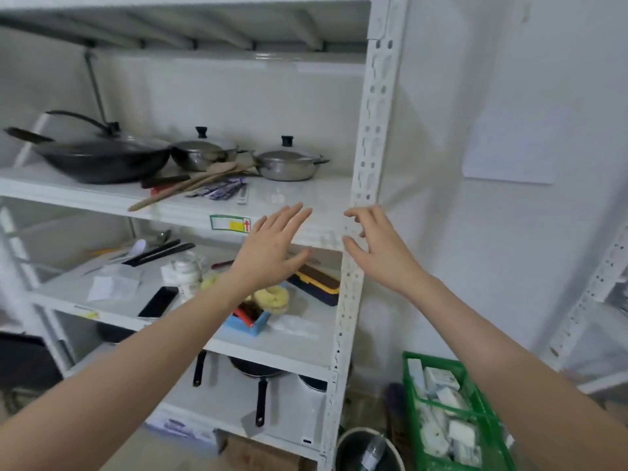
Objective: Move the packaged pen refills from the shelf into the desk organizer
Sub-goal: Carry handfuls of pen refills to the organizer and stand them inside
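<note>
The packaged pen refills [219, 190] lie as a small pile of purple-and-clear packets on the upper white shelf [299, 198], in front of the pots. A blue desk organizer [246, 325] sits on the shelf below, partly hidden behind my left forearm. My left hand [272, 248] hovers open, fingers spread, at the upper shelf's front edge, right of and below the packets. My right hand [373, 243] is open with curled fingers in front of the shelf's right upright post [368, 130]. Neither hand holds anything.
A black wok [102, 158], two lidded steel pots [289, 161] and wooden spatulas [183, 186] share the upper shelf. The lower shelf holds a phone [159, 301], a dark box with yellow trim [317, 283], yellow rings and papers. A green crate [448, 413] stands on the floor at right.
</note>
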